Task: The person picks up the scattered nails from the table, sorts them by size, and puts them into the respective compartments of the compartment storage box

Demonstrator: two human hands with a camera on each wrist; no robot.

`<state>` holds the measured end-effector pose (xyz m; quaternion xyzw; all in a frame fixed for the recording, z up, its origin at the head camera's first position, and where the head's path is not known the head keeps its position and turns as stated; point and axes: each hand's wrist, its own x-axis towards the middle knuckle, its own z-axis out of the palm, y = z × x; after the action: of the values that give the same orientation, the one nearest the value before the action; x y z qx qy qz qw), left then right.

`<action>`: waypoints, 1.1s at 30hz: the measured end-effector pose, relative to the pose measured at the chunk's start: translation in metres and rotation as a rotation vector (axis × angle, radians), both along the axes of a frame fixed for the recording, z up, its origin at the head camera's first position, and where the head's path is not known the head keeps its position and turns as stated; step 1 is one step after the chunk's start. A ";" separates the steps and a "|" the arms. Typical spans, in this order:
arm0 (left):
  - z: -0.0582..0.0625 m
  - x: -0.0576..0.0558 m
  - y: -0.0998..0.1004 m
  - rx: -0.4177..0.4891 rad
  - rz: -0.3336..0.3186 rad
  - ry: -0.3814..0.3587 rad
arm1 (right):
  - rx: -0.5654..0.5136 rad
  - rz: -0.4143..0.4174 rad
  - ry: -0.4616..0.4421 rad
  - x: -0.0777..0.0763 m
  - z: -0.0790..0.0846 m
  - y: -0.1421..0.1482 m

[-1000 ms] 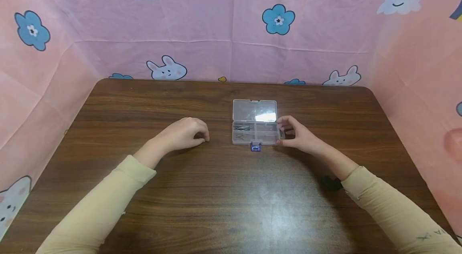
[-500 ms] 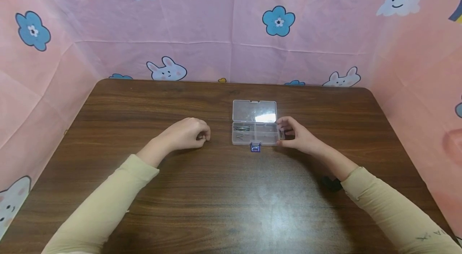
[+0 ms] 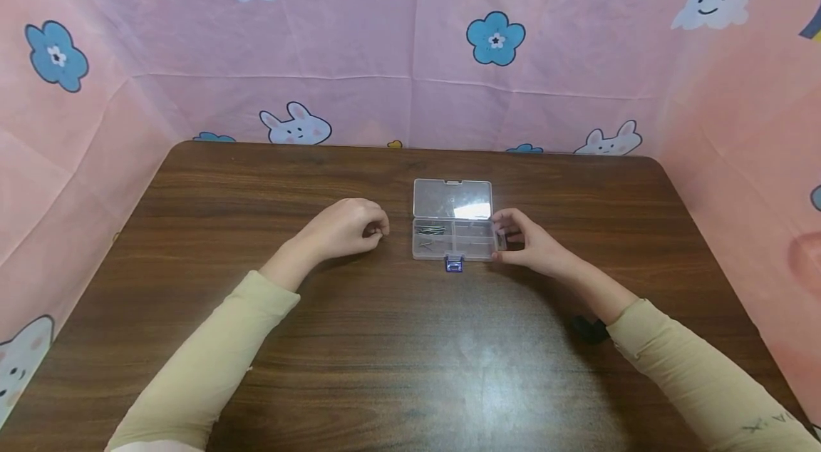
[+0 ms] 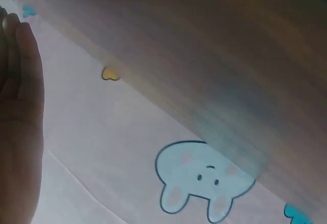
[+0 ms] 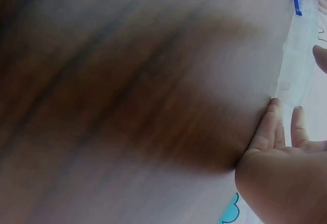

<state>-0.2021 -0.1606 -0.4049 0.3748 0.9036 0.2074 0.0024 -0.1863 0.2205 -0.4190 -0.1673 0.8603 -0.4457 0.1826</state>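
Observation:
A clear plastic compartment box (image 3: 474,250) lies on the table with its lid (image 3: 439,197) swung back and its blue latch (image 3: 454,264) hanging at the front. Several thin metal pieces, like nails or screws (image 3: 431,229), lie in the left compartments. My right hand (image 3: 529,242) grips the box's right end, thumb at the front corner and fingers at the back; the right wrist view shows the fingertips (image 5: 275,104) against that end. My left hand (image 3: 349,227) is left of the box, palm down, thumb and forefinger tips together. I cannot tell whether they pinch something small.
The dark wood table (image 3: 410,352) meets a pink cloth (image 3: 359,45) with cartoon prints at its back edge. More cloth stands at both sides. A black item (image 3: 590,329) shows under the right wrist by the sleeve.
My left hand has brought thumb and forefinger together, then moved right and a little away from me, closer to the box. The right hand and the box have stayed in place.

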 end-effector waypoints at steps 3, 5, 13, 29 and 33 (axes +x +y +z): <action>0.000 -0.002 0.009 0.028 -0.015 0.015 | -0.002 0.001 -0.001 0.000 0.000 0.001; 0.000 -0.004 0.015 0.040 -0.021 0.019 | -0.004 0.002 -0.002 0.000 0.000 0.001; 0.003 -0.005 0.039 0.068 -0.048 0.049 | -0.007 0.004 0.002 0.000 0.000 0.001; 0.005 -0.001 0.063 0.026 -0.099 0.050 | -0.014 0.010 0.008 0.001 0.000 0.000; 0.006 0.000 0.065 0.002 -0.104 0.059 | -0.013 0.008 0.010 0.001 0.000 0.000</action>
<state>-0.2022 -0.0952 -0.3992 0.4273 0.8823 0.1968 -0.0138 -0.1855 0.2208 -0.4192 -0.1742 0.8575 -0.4496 0.1793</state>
